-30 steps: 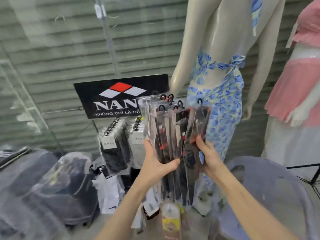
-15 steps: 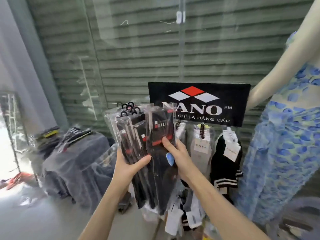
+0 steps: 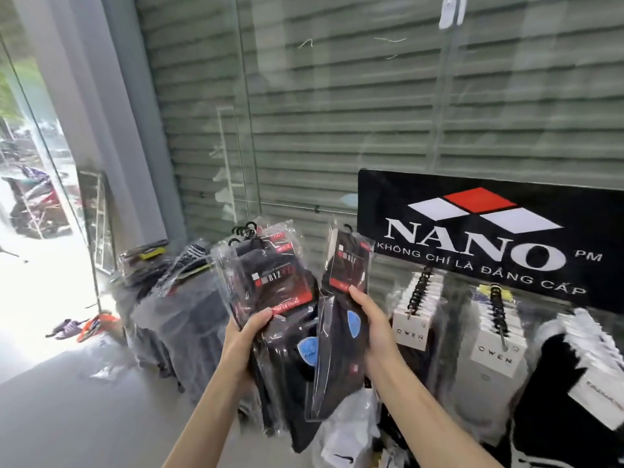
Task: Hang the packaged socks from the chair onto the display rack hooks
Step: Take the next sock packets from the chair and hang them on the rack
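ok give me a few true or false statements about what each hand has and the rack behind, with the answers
1. The left hand grips a stack of clear-plastic packets of black socks. True.
2. The right hand is empty. False: it holds a single clear-plastic sock packet.
3. The black rectangular sign reads OWEN. False: it reads NANO; OWEN is on the white-labelled socks hanging below it.
4. The single packet hangs on a rack hook. False: it is held in the air, left of the sign.
5. Socks hang on the rack under the sign. True.
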### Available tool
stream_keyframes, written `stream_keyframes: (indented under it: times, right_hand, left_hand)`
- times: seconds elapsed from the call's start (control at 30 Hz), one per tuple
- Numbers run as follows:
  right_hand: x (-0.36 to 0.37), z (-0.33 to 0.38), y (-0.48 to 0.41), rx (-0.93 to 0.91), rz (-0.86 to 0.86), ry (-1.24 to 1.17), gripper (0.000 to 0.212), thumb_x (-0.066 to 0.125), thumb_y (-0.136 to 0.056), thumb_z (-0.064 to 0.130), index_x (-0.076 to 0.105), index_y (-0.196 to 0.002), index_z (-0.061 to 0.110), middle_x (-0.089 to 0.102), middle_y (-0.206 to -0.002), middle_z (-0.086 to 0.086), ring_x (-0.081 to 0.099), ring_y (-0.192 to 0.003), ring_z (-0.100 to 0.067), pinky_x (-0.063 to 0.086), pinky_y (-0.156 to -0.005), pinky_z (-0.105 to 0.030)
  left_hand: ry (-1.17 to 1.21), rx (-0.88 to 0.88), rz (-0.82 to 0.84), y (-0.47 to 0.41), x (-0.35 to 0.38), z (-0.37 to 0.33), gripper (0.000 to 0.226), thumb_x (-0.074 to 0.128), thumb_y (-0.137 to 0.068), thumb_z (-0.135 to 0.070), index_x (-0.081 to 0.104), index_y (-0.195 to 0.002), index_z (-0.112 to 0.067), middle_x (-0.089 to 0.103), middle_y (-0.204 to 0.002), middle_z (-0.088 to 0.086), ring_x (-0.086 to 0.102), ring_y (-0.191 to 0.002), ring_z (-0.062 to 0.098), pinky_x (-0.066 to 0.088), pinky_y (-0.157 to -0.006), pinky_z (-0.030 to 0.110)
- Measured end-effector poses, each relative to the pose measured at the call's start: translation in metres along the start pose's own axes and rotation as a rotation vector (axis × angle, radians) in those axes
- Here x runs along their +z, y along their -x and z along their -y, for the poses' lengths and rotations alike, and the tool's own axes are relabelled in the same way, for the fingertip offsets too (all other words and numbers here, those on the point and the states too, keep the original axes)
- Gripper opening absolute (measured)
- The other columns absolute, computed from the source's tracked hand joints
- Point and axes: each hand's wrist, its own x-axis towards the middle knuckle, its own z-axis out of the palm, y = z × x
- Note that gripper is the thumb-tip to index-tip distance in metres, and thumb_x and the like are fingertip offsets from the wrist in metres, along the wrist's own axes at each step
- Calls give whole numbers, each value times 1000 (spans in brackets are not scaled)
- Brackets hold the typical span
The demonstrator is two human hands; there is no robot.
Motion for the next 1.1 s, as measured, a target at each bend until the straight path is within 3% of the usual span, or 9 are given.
stream_keyframes:
  times: [0.1, 0.17, 0.23, 0.33, 0.47, 0.67, 0.77, 0.93, 1.1]
  right_hand:
    - [-24, -9, -13, 14, -22, -104, 34, 70, -64, 32, 75, -89, 9, 74, -81, -10, 71, -70, -25, 56, -58, -30]
    - [-50, -23, -19, 55, -67, -128, 35, 64, -70, 25, 69, -96, 3, 72, -79, -14, 70, -64, -27, 56, -53, -32]
    - [-75, -36, -25, 79, -142, -116, 39, 61, -72, 19, 62, -106, 0, 72, -83, -15, 70, -68, -29, 58, -61, -37]
    - [-99, -54, -41, 49, -292, -44, 38, 62, -71, 12, 63, -107, 1, 71, -95, -18, 68, -83, -32, 51, -83, -45]
    - [-101, -67, -75, -66, -563, 13, 30, 65, -78, 5, 63, -108, -1, 71, -96, -17, 65, -91, -34, 50, -85, -46]
    - [-83, -63, -119, -235, -861, 102, 15, 61, -87, 13, 64, -90, 27, 66, -104, -7, 59, -104, -28, 44, -99, -49]
    - [-78, -56, -138, -234, -915, 161, 18, 56, -91, 12, 62, -107, 16, 63, -114, -13, 57, -110, -31, 42, -101, -50]
    - [-83, -47, -157, -221, -1043, 309, 24, 50, -93, 8, 57, -115, 3, 59, -117, -15, 50, -97, -22, 38, -87, -30]
    - [-88, -54, -157, -186, -1178, 467, 26, 48, -93, 7, 56, -117, 3, 60, -115, -18, 52, -95, -27, 38, -86, -33]
  left_hand:
    - [110, -48, -16, -20, -13, 5, 58, 70, -64, -27, 64, -114, 1, 71, -93, 17, 69, -74, 25, 56, -70, 32]
    - [170, -80, -13, -37, -24, 8, 38, 59, -69, -32, 75, -93, -7, 75, -81, 12, 72, -67, 23, 58, -62, 29]
    - [236, -94, 37, -56, -33, 12, 36, 49, -83, -29, 79, -72, -14, 76, -72, 7, 72, -61, 20, 57, -52, 26]
    - [286, -141, 62, -89, -40, 15, 53, 37, -94, -28, 79, -64, -18, 75, -68, 5, 72, -59, 18, 57, -50, 27]
    - [283, -183, 112, -132, -39, 13, 55, 34, -96, -28, 80, -67, -17, 76, -71, 5, 72, -61, 18, 58, -53, 27]
    - [213, -229, 197, -175, -28, 18, 34, 52, -78, -30, 74, -90, -8, 75, -79, 11, 71, -66, 24, 59, -65, 32]
    - [184, -227, 201, -185, -23, 21, 53, 56, -69, -32, 62, -112, -2, 70, -91, 15, 66, -74, 27, 55, -76, 35]
    - [207, -269, 237, -199, -15, 24, 45, 57, -69, -30, 63, -104, -3, 74, -82, 11, 71, -66, 22, 58, -66, 30]
    - [230, -292, 262, -202, -7, 21, 61, 56, -70, -32, 57, -122, 1, 67, -101, 17, 67, -78, 26, 57, -76, 34]
